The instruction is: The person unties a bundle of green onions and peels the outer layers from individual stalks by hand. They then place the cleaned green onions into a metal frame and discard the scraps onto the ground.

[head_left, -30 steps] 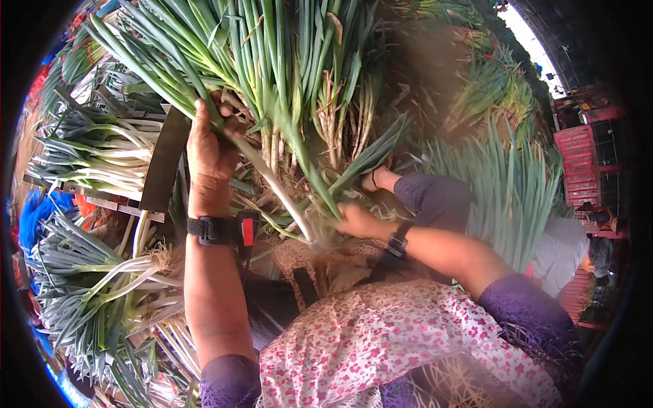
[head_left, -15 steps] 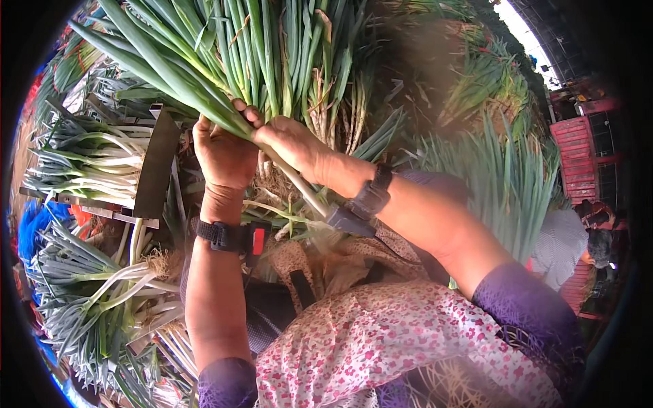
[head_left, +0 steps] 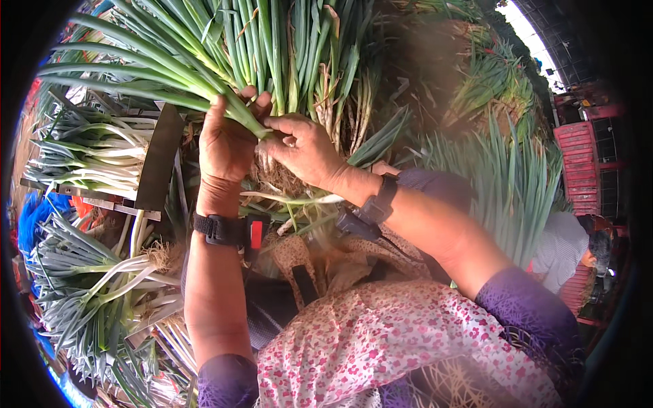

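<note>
My left hand [head_left: 230,139] is closed round a large green onion [head_left: 235,109], its leaves fanning out to the upper left. Against the lower part of the same stalk, the fingers of my right hand [head_left: 304,146] are pinched; the stalk's white end is hidden by that hand or turned out of sight. Just beyond both hands stands a thick heap of green onions [head_left: 272,54], with dry leaves and dirty roots at its near side. A loose pale stalk [head_left: 292,199] lies below my hands.
At left, a metal rack [head_left: 158,160] holds cleaned green onions with white stems [head_left: 112,163]. More onions [head_left: 75,272] are piled below it. To the right lies another leafy pile [head_left: 513,190]. Beyond it are a person in grey [head_left: 559,245] and a red slatted panel [head_left: 578,166].
The green onion's leaves have spread and swung further left. My right hand has shifted slightly right and down, its fingers now at the stalk; the long white shaft no longer shows.
</note>
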`<action>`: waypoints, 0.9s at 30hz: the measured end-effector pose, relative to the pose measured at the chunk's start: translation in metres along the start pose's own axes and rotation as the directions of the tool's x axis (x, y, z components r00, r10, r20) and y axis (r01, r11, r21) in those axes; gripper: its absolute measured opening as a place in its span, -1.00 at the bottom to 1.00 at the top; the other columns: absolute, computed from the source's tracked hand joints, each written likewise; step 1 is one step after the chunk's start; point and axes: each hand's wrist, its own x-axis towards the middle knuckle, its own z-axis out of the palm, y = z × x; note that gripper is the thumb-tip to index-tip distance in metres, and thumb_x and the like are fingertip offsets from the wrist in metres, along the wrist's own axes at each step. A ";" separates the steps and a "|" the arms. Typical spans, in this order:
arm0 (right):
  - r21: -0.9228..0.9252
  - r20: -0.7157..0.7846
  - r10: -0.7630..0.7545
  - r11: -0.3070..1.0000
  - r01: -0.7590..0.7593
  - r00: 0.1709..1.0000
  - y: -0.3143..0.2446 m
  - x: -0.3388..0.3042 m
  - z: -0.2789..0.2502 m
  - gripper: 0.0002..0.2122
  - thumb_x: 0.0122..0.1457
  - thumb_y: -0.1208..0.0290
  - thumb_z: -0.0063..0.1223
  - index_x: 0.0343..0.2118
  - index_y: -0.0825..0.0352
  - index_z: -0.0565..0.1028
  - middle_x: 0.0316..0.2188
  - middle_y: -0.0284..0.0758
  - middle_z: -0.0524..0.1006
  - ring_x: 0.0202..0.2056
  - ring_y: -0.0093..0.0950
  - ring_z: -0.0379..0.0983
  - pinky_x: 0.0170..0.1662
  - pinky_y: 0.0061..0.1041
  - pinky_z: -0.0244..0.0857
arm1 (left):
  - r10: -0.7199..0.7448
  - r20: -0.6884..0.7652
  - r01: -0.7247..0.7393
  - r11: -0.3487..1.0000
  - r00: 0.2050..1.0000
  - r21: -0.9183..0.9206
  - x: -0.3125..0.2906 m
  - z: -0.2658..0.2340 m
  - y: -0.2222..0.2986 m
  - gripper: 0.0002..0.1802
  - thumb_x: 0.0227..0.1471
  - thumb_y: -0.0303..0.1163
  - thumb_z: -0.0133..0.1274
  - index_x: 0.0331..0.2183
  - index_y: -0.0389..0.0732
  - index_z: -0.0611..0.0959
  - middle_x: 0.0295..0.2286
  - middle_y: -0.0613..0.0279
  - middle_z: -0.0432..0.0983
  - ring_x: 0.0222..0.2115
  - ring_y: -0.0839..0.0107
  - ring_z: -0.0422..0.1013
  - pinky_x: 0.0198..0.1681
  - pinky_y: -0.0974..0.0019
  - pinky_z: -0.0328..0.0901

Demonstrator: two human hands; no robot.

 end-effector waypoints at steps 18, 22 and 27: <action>0.331 0.424 -0.023 0.934 -0.132 0.905 -0.009 -0.051 -0.014 -0.93 0.15 0.45 -0.07 -0.40 0.33 0.37 -0.46 -0.34 0.46 -0.43 -0.52 0.42 -0.34 -0.50 0.33 | 0.341 -0.211 -0.242 0.889 0.916 0.388 0.008 -0.016 0.030 -0.81 0.09 -0.35 -0.05 -0.25 -0.14 0.34 -0.50 0.28 0.35 -0.58 0.50 0.27 -0.61 0.43 0.20; -0.381 0.615 0.316 0.921 -0.079 0.723 0.067 -0.131 -0.053 -0.80 0.12 0.31 -0.14 -0.45 0.36 0.37 -0.58 -0.12 0.47 -0.52 -0.28 0.46 -0.40 -0.34 0.32 | 0.394 -0.252 -0.259 0.860 0.884 0.439 0.015 -0.031 0.072 -0.86 0.10 -0.33 -0.07 -0.32 -0.15 0.35 -0.49 0.26 0.36 -0.63 0.53 0.24 -0.67 0.49 0.14; -0.578 0.533 0.404 0.816 -0.029 0.743 0.130 -0.176 -0.076 -0.82 0.05 0.34 -0.11 -0.43 0.36 0.43 -0.54 -0.07 0.47 -0.45 -0.06 0.41 -0.38 -0.17 0.26 | 0.468 -0.376 -0.220 0.811 0.799 0.543 0.006 -0.012 0.049 -0.82 0.07 -0.25 -0.01 -0.37 -0.14 0.41 -0.59 0.36 0.31 -0.65 0.55 0.20 -0.68 0.53 0.06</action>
